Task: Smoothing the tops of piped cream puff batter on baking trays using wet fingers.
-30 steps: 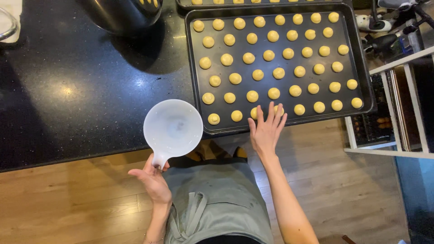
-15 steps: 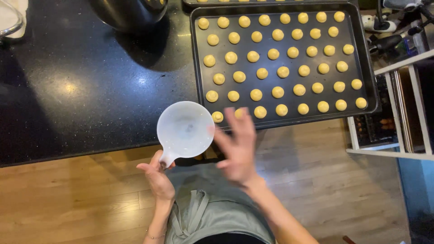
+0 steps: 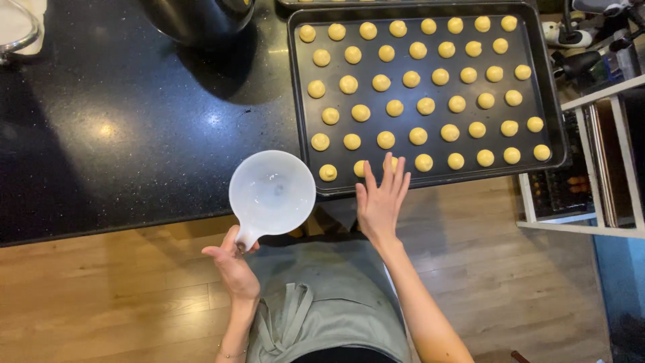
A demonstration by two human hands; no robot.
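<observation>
pinching a white scoop (image 3: 272,193), left hand (image 3: 232,265); right hand (image 3: 381,198) flat, grip wide, over tray (image 3: 430,180).

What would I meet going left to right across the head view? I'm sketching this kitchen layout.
Glass bowl → dark pot → left hand → white cup → right hand → baking tray → white rack.

- The right hand (image 3: 381,198), blurred over the apron half a second ago, now lies flat, fingers on the tray's (image 3: 430,180) near edge.
- The cup (image 3: 272,191) sits slightly nearer.
</observation>
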